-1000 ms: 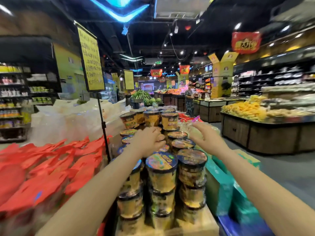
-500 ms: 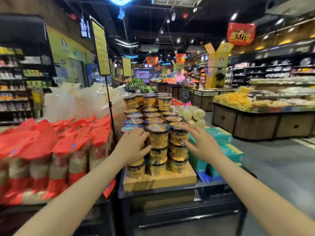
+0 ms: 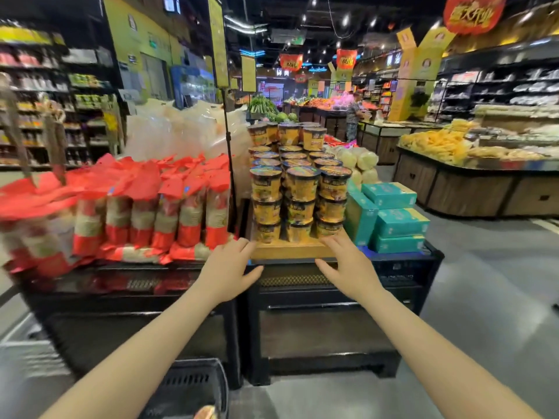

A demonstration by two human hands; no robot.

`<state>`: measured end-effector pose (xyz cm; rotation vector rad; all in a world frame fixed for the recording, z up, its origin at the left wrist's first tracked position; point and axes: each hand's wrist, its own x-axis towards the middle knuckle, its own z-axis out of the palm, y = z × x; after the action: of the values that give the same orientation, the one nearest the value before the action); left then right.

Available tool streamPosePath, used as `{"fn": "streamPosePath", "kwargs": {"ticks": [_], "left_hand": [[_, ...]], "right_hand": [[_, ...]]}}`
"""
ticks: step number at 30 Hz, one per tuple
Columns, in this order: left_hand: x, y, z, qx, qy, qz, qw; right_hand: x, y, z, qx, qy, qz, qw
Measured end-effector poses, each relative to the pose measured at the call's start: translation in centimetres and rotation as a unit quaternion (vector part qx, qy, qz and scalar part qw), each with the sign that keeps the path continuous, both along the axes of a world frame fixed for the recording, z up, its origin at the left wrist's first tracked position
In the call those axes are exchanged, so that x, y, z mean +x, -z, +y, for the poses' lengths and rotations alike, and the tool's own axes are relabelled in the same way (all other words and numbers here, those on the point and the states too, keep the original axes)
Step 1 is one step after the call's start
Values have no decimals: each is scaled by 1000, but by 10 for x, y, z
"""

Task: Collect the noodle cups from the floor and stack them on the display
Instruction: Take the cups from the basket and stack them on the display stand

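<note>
Yellow noodle cups (image 3: 301, 189) with printed foil lids stand stacked three high in rows on a wooden platform (image 3: 290, 251) atop a black display stand (image 3: 326, 322). My left hand (image 3: 228, 269) hovers open just below the platform's front left corner. My right hand (image 3: 348, 267) hovers open by the front right corner. Neither hand holds a cup. At the bottom edge a black basket (image 3: 187, 385) sits on the floor with part of one cup lid (image 3: 205, 413) showing.
Red-topped noodle packets (image 3: 145, 207) fill the stand to the left. Teal boxes (image 3: 390, 217) are stacked right of the cups. A sign pole (image 3: 228, 140) rises behind the cups. A produce island (image 3: 472, 173) stands at right across the grey aisle, and a person stands far back.
Both hands have drawn back and down from the top front cups to the platform's front edge. The view has pulled away and lowered, so the stand front and the floor basket now show.
</note>
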<state>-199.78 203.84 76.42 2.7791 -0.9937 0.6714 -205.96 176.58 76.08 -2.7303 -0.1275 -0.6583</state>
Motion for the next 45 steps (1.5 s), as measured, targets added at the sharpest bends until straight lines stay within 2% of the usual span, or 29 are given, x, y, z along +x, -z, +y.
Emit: {"fn": "streamPosePath", "kwargs": {"ticks": [4,8,16,25,32,37,45], "left_hand": [[-21,21,36,-11,11,64,998],[-36,47,87,-12,8,83,996],[-44,99,247,41,2,140,989],[-31,165,377,63,-30,243,968],[6,244,421,74,-86,349,930],[51,311,437,87,-134,415,896],[88,458,434,99,-146,534,827]], "right_hand": [[-24,22,44,6,-16,23,1000],[-44,45,99,29,-27,42,998],[-57,109,242,101,-14,97,990],[-41,188,369,118,-32,229,966],[4,270,403,131,-43,345,929],[54,331,412,102,-49,425,898],[120,449,427,91,-65,532,839]]}}
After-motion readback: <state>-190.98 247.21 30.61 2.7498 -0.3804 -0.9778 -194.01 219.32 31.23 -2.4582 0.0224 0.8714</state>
